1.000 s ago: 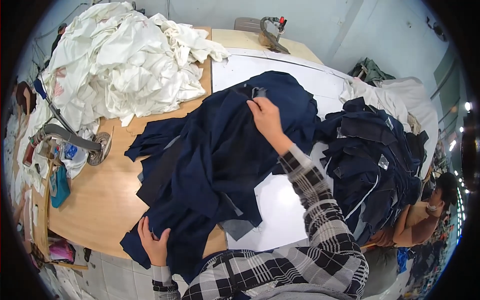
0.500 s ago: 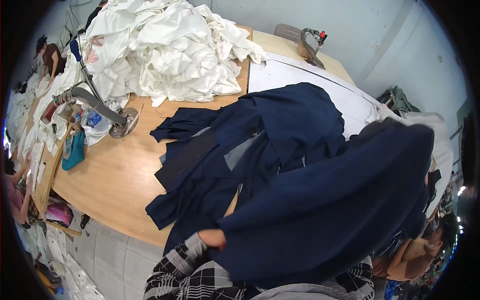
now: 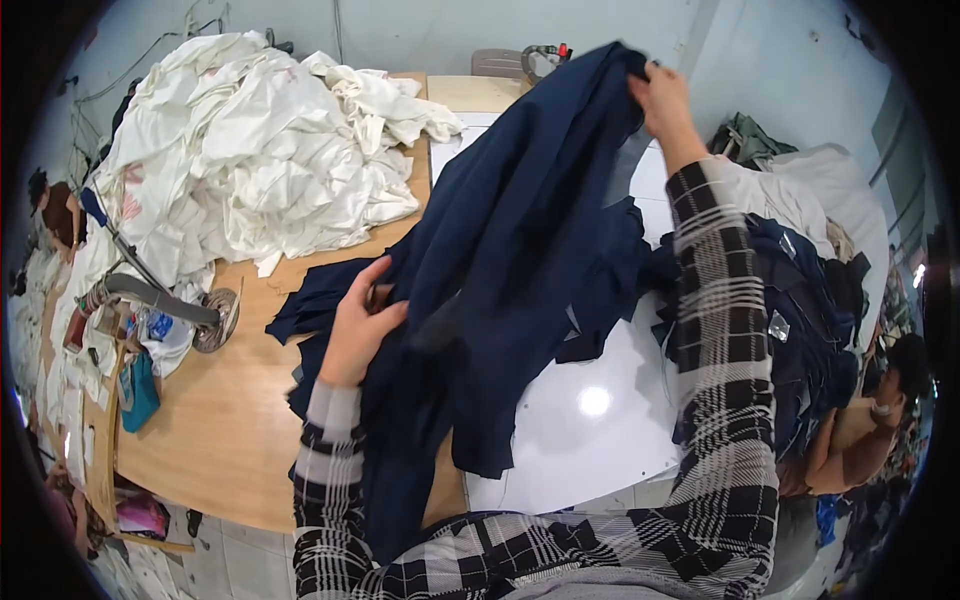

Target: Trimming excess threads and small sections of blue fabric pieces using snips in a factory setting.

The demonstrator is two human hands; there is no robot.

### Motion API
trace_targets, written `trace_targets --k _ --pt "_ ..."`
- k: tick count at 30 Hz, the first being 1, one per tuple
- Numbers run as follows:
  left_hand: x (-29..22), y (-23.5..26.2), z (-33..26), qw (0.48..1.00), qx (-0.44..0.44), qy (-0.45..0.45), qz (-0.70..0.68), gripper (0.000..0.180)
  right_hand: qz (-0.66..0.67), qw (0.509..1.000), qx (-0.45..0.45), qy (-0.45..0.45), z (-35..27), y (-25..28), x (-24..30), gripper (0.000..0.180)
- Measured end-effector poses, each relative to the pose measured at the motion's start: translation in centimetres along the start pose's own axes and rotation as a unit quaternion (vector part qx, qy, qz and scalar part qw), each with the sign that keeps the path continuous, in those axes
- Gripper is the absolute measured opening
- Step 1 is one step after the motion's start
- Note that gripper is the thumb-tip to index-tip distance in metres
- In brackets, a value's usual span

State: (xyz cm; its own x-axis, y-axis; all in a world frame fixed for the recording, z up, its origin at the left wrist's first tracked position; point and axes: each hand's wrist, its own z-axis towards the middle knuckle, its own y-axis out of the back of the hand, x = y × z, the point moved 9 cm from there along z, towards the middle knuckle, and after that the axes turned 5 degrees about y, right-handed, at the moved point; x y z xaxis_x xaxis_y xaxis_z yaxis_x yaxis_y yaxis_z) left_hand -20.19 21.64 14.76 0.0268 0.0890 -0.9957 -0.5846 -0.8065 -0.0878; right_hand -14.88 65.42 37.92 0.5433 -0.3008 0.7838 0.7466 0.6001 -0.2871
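Left hand: the left hand (image 3: 362,322), at centre-left of the frame, presses into the lower fold of a navy garment (image 3: 520,250), fingers closed on the cloth.
Navy garment: it hangs stretched between both hands, long axis running from lower left to upper right across the middle of the frame; its lower end drapes off the table edge toward the person.
Nearer hand: the left is low and close to the body; the right is far out at full reach.
Right hand: the right hand (image 3: 662,100), at upper centre-right, pinches the garment's top edge and holds it raised, the plaid sleeve (image 3: 720,330) extended beneath.
Work surface: a white board (image 3: 590,430) lies under the garment at lower centre, set on a wooden table (image 3: 215,420) that fills the lower left.
Right of frame: a stack of dark navy pieces (image 3: 800,320) sits just beside the sleeve.
Left edge: a metal arm on a round base (image 3: 175,305) stands on the wood.
Upper left: a heap of white fabric (image 3: 255,150) covers the far table; no bin or container can be made out.
Top centre: an iron (image 3: 545,58) rests at the board's far end.
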Motion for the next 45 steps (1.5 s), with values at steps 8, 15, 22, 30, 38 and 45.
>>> trace_targets --k 8,15,22,30,38,45 --pt "9.5 -5.5 -11.8 0.849 0.047 -0.173 0.497 0.065 -0.462 0.705 0.414 0.345 -27.8 1.7 -10.1 0.056" --pt "19.0 1.9 -13.2 0.762 0.069 -0.124 0.632 0.043 -0.459 0.623 0.633 0.003 -45.7 8.0 -21.7 0.074" --pt "14.2 6.2 -10.9 0.800 -0.076 -0.057 0.592 0.029 -0.592 0.721 0.251 0.258 -27.1 14.5 -8.4 0.055" --pt "12.6 2.9 -15.2 0.832 -0.112 -0.084 0.537 0.019 -0.839 0.538 -0.073 0.010 -9.9 40.5 5.8 0.075" --pt "15.4 -1.5 -15.5 0.876 -0.007 -0.099 0.471 0.019 -0.766 0.619 -0.042 0.169 -11.2 38.0 0.6 0.011" --pt "22.2 1.4 -19.5 0.819 0.037 0.026 0.572 0.028 -0.798 0.515 -0.271 0.158 -11.9 42.5 9.4 0.030"
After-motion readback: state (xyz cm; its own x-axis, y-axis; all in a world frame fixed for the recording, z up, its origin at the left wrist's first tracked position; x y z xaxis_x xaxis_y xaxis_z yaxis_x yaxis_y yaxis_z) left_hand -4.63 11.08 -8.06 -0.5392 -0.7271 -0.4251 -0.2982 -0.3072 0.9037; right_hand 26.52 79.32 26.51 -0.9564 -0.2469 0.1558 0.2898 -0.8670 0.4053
